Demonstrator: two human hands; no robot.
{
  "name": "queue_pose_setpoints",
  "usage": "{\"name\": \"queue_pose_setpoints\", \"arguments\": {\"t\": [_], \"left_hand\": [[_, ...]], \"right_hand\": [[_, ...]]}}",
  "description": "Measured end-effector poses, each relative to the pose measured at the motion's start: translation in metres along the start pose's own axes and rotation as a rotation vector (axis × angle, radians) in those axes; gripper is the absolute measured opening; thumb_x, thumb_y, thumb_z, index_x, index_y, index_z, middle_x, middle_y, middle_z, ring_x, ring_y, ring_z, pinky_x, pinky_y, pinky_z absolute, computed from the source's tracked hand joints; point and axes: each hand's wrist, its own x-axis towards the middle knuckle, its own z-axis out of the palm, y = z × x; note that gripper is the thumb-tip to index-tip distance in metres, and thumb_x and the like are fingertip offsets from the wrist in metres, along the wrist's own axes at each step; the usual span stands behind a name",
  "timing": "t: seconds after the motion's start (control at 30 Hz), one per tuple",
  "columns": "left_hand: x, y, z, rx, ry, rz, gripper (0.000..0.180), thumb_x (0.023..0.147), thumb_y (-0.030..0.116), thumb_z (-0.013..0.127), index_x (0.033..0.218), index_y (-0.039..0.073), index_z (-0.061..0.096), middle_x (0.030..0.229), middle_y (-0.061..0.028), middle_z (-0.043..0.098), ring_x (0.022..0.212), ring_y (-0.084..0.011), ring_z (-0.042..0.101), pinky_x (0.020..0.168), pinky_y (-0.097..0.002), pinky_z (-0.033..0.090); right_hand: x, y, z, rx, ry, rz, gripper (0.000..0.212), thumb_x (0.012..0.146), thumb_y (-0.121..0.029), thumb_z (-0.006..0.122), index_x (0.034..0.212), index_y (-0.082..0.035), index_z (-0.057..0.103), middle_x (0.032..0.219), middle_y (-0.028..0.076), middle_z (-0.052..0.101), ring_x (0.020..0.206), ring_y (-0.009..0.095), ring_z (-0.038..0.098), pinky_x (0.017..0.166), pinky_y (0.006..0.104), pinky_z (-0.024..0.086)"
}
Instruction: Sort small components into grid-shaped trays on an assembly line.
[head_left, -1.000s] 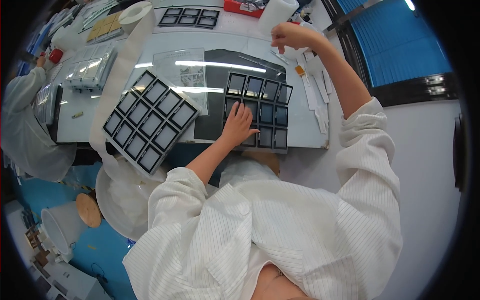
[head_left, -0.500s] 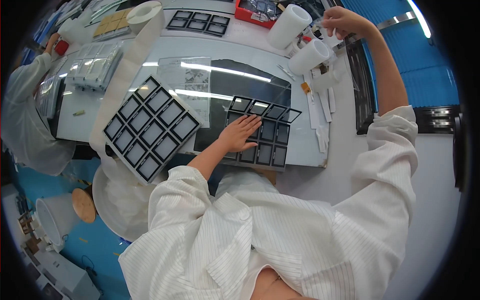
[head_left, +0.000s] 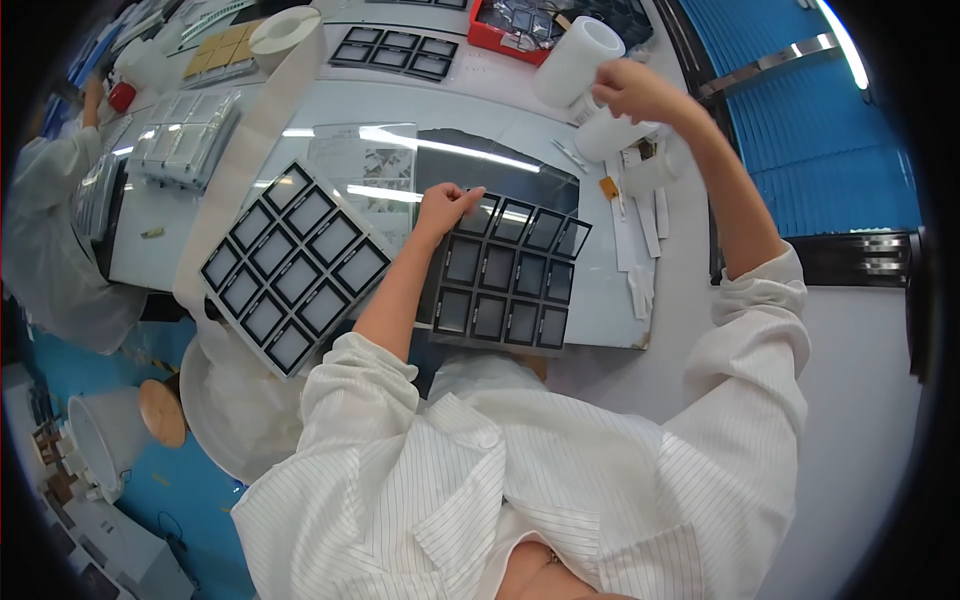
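Right now my left grip [head_left: 447, 210] is bunched, thumb and fingers drawn close together, with its fingertips at the far left corner of a black-framed grid panel [head_left: 498, 268]; I cannot tell whether they pinch that corner or only touch it. The panel spreads from those fingertips to the right and back toward me, along the near edge of the worktop [head_left: 613, 310]. Its farthest row of frames runs rightward from the grip, and the frame at the end of that row, the corner frame [head_left: 573, 240], stands tilted.

My right grip [head_left: 625, 90] is raised, well apart from the left one, fingers curled inward; I cannot tell if anything is in it. Just to its left stands a thick white roll [head_left: 570, 65], and a second white roll [head_left: 605, 138] shows just below it. Farther left of this grip sits a red bin [head_left: 497, 38] of small parts.

Left of my left grip, and nearer me, a second grid panel [head_left: 298, 265] lies turned diagonally. Beyond that same grip are a clear sheet [head_left: 375, 155] and, to its right, a dark sheet [head_left: 520, 175] crossed by light reflections.
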Motion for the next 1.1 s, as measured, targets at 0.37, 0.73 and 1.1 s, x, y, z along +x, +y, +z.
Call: {"name": "queue_pose_setpoints", "arguments": {"t": [0.37, 0.73, 1.1], "left_hand": [[-0.023, -0.01, 0.028, -0.435, 0.056, 0.25, 0.012, 0.09, 0.011, 0.063, 0.093, -0.001, 0.062, 0.084, -0.0058, 0.069, 0.076, -0.0114, 0.065, 0.072, -0.0235, 0.052], [-0.051, 0.001, 0.029, -0.081, 0.213, 0.358, 0.01, 0.087, 0.011, 0.064, 0.088, 0.001, 0.06, 0.075, -0.0058, 0.069, 0.072, -0.0104, 0.065, 0.065, -0.0235, 0.047], [-0.054, -0.003, 0.036, -0.043, 0.271, 0.389, 0.011, 0.087, 0.017, 0.062, 0.089, 0.007, 0.059, 0.073, -0.0072, 0.068, 0.07, -0.0253, 0.067, 0.061, -0.0324, 0.048]], "right_hand": [[-0.005, -0.051, 0.055, -0.407, 0.093, 0.02, 0.031, 0.08, -0.032, 0.071, 0.093, -0.004, 0.062, 0.092, 0.018, 0.066, 0.088, 0.031, 0.064, 0.073, 0.0421, 0.051], [0.02, -0.052, 0.038, -0.42, 0.038, -0.393, 0.052, 0.07, -0.027, 0.08, 0.112, -0.004, 0.059, 0.1, 0.017, 0.065, 0.089, 0.032, 0.066, 0.074, 0.0407, 0.053], [0.034, -0.084, 0.052, -0.7, 0.327, -0.677, 0.076, 0.06, -0.026, 0.084, 0.13, -0.02, 0.054, 0.136, 0.005, 0.05, 0.127, 0.026, 0.046, 0.114, 0.0549, 0.016]]}}
